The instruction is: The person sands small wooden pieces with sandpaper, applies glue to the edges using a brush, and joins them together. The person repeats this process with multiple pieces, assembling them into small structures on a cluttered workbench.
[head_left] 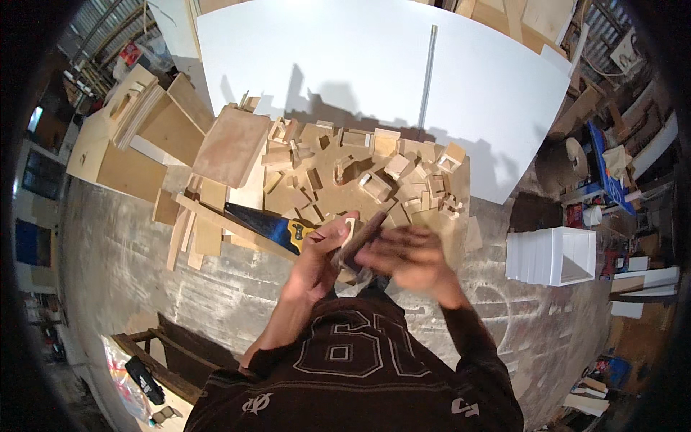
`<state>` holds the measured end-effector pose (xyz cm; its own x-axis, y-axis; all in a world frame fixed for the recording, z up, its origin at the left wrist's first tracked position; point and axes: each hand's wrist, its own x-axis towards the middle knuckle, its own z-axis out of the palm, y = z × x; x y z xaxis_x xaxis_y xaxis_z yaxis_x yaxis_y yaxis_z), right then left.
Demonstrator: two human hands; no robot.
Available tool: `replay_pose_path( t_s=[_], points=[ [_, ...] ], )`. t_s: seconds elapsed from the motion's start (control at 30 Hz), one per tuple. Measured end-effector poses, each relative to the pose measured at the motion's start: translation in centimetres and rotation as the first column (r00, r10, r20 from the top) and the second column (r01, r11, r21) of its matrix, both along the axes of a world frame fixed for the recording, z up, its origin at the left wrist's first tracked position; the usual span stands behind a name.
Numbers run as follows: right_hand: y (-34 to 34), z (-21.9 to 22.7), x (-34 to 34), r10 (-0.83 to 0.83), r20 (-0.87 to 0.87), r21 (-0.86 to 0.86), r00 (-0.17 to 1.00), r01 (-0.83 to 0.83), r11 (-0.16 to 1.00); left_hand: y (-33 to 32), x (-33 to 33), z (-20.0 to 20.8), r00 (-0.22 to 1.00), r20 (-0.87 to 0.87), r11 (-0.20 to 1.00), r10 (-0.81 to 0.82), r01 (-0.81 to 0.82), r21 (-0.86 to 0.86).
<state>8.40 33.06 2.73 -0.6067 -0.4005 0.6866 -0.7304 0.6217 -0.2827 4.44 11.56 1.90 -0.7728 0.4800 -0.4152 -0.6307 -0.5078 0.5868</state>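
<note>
In front of my chest, my left hand (319,252) is closed around a small pale wooden piece (350,225), much of which its fingers hide. Against that piece lies a dark brown strip, seemingly sandpaper (366,236). My right hand (410,258) is on the strip, its fingers blurred by motion but pressed together along it. Just left of my left hand, a handsaw (266,225) with a dark blade and a yellow-and-black handle rests on wooden boards.
Several small wooden blocks and box-like pieces (374,186) cover the worktable (453,209). A large brown panel (229,147) leans at its left. Behind stands a white board (381,65). A white container (551,255) stands at the right, and a dark wooden frame (173,353) lies lower left.
</note>
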Motion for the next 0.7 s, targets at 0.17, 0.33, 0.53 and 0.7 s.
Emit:
replay_pose_path(
  t_s=[0.17,0.33,0.53,0.7],
  points=[
    [1.3,-0.1,-3.7,-0.283,0.231,0.12,0.931,0.261,0.958,-0.9,-0.5,-0.3,0.999,0.035,1.0,-0.018,0.019,-0.004],
    [-1.9,-1.1,-2.0,0.029,0.144,0.029,0.989,-0.033,0.999,-1.7,-0.9,-0.5,0.998,0.069,0.996,-0.012,0.006,0.084],
    [-1.9,-0.5,-6.4,0.056,0.2,-0.016,0.978,-0.054,0.998,-3.6,-2.1,-1.7,0.995,0.104,0.998,0.009,-0.015,0.057],
    [-2.7,-3.2,-7.7,0.01,0.269,0.053,0.963,-0.025,0.998,-4.8,-2.8,-2.9,0.983,0.186,1.0,-0.011,0.007,0.022]
  ],
)
